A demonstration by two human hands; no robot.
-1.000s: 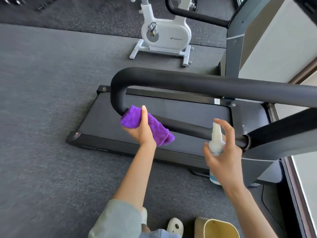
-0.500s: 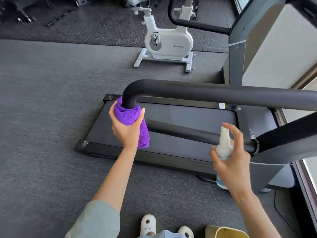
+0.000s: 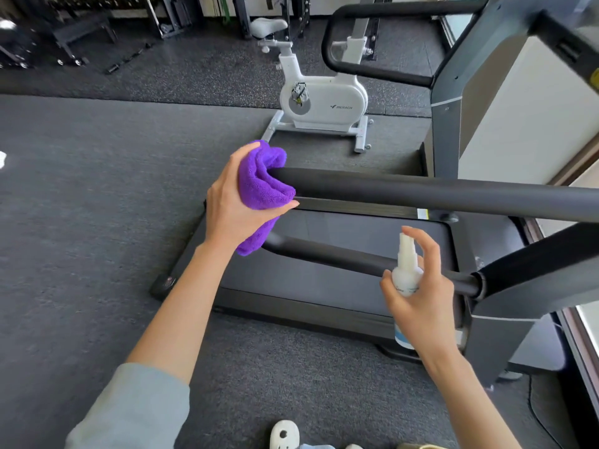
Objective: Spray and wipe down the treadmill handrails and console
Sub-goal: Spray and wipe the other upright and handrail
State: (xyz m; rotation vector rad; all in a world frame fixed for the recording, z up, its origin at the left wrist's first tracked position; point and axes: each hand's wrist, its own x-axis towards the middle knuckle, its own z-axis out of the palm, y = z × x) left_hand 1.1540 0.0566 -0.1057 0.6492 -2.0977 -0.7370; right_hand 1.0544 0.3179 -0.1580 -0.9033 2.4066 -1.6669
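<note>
A black padded treadmill handrail (image 3: pixel 437 194) loops from the right toward the centre, with its lower bar (image 3: pixel 340 259) running back to the frame. My left hand (image 3: pixel 227 205) grips a purple cloth (image 3: pixel 262 183) wrapped round the bend at the rail's left end. My right hand (image 3: pixel 421 293) holds a small white spray bottle (image 3: pixel 406 270) upright just in front of the lower bar, index finger raised beside the nozzle. The far handrail (image 3: pixel 372 71) curves at the upper right. The console is out of sight.
The treadmill belt deck (image 3: pixel 324 273) lies below the rails on grey carpet. A white exercise bike (image 3: pixel 321 102) stands behind it. Dark gym racks (image 3: pixel 181 14) line the back. The treadmill's grey upright (image 3: pixel 453 102) rises at the right. White slippers (image 3: pixel 285 435) show at the bottom edge.
My left hand has slid the purple cloth from the lower bar up round the bend to the top of the handrail. My right hand has kept the bottle in about the same place.
</note>
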